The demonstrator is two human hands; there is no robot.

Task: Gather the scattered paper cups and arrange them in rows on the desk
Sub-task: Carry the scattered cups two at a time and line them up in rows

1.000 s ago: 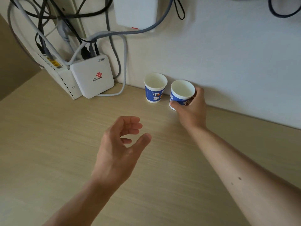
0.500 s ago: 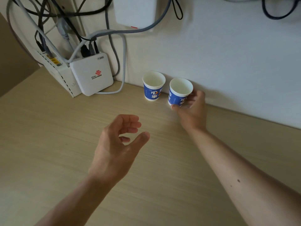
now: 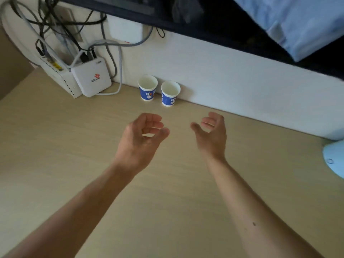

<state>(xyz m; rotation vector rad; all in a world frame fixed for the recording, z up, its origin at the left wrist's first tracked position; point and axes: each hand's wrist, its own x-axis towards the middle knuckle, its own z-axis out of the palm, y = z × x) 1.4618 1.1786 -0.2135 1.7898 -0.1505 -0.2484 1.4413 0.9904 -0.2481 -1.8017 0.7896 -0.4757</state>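
Just beyond the fingers [image 3: 153,119] of the left hand [image 3: 138,140], two small blue-and-white paper cups stand upright on the pale wood-grain desk [image 3: 55,146]. Each has its long axis vertical and its open mouth pointing up. The left paper cup [image 3: 147,90] sits straight ahead of those fingers. The right paper cup [image 3: 170,94] stands just beside it, a narrow gap between the rims, ahead of the space between the two hands. Both cups are close to the white wall [image 3: 232,81] and well clear of either hand. The left fingers are loosely curled with the thumb near their tips, pinching nothing. The right hand [image 3: 212,136] hovers over the desk, its fingers [image 3: 214,119] relaxed and gently bent, thumb spread away from them, holding nothing. Far out to the left of the left fingers, a white square router box [image 3: 91,79] leans at the wall under tangled grey cables [image 3: 119,58].
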